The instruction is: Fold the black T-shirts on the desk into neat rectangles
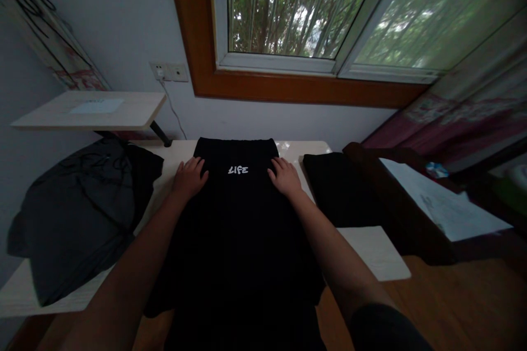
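Observation:
A black garment, which looks like a T-shirt, is laid over the table, its sides straight at the far end. White lettering shows upside down near that end. Flat on the garment's left edge rests my left hand, fingers stretched toward the middle. My right hand lies in the same way on the right edge, fingers apart. Nothing is gripped in either hand. The near part of the garment hangs over the table's front and merges with dark clothing below, so its lower end is hard to make out.
Left on the table is a heap of dark grey and black clothes, beside a small raised shelf. A folded black cloth lies at the right. Dark wooden furniture with paper sheets stands beyond it. A window is behind.

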Demonstrator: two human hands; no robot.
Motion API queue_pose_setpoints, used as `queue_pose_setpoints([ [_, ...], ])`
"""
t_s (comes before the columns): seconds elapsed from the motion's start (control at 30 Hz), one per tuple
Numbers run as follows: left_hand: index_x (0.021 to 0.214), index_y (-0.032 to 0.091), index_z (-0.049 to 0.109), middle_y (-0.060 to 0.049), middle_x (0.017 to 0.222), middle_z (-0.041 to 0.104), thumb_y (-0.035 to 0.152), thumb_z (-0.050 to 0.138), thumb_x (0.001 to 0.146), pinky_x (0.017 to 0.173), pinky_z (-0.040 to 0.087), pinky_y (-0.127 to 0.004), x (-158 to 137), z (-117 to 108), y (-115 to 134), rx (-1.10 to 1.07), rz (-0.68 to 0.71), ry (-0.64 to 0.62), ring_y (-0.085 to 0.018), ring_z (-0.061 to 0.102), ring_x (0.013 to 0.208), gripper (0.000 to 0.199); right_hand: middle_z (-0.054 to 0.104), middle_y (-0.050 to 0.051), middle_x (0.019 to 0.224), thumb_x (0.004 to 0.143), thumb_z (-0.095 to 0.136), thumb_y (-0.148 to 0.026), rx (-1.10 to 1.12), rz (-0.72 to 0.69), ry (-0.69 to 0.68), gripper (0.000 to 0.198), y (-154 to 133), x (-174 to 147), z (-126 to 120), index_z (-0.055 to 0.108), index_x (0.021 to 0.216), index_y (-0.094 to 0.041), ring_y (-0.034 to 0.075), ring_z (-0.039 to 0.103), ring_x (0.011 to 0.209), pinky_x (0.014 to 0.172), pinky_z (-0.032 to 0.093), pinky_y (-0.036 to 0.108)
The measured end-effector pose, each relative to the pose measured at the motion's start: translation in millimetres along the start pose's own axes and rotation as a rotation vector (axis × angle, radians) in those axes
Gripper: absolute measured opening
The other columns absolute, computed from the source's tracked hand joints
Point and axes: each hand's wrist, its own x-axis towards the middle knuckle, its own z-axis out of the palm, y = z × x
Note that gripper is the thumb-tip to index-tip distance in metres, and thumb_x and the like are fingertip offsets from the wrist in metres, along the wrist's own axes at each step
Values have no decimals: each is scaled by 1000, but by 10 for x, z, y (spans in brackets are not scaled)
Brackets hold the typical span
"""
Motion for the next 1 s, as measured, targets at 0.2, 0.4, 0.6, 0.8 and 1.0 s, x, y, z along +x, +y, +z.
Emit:
queue_pose_setpoints([
  [0.2,148,18,50,-13,160,44,39,38,100,122,25,-58,-354,-41,14,25,23,-23,-31,34,151,54,45,9,159,104,39,-40,-21,-43,-16,51,47,-230,-40,50,150,-19,31,38,147,119,31,54],
  [0.4,150,20,47,-11,160,44,37,39,101,124,23,-56,-785,-159,59,3,59,-24,-29,32,152,53,46,6,158,104,40,-38,-49,-90,-14,48,94,-575,-179,51,149,-23,32,36,148,118,32,55],
  [0.6,147,19,51,-12,153,51,35,40,100,123,27,-55,-964,-273,132,6,77,-4,-31,44,143,50,62,11,140,104,44,-33,-69,-111,13,41,70,-830,-378,62,138,-21,31,46,137,115,37,48],
  [0.8,138,17,60,-13,142,61,33,43,99,118,32,-56,-950,-324,156,40,81,25,-33,56,124,45,68,13,122,103,46,-33,-154,-99,-26,34,26,-806,-529,68,126,-21,31,57,111,95,45,43],
  [1.0,135,17,62,-12,141,61,31,44,98,115,36,-55,-972,-295,120,43,103,35,-33,55,123,44,69,13,106,102,47,-27,-192,-135,-68,28,44,-652,-554,72,112,-20,29,59,100,89,43,40],
])
